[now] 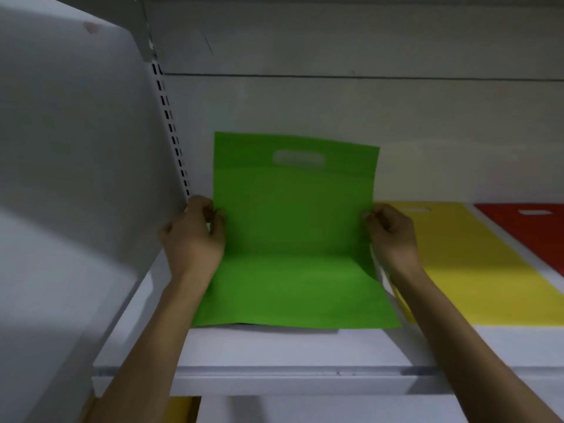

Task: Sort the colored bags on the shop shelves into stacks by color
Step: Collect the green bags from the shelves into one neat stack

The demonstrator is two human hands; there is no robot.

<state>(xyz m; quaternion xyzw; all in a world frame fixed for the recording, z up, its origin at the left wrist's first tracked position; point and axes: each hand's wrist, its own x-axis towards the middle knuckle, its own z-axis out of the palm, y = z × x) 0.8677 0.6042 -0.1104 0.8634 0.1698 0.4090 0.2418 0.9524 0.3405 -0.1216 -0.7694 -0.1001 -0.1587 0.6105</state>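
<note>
Both hands, left and right, pinch the green bag at its side edges; light, limp fabric, best held there.

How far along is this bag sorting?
Looks done: a yellow bag and a red bag lie flat, side by side on the shelf. In hand: the left hand and right hand pinch the green bag by its side edges, its top half raised. Left: laying it flat; whether more remain isn't shown.

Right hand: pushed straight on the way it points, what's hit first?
The right hand pinches the green bag at its right edge; straight on, probably the shelf's white back panel next, though depth is unclear.
</note>
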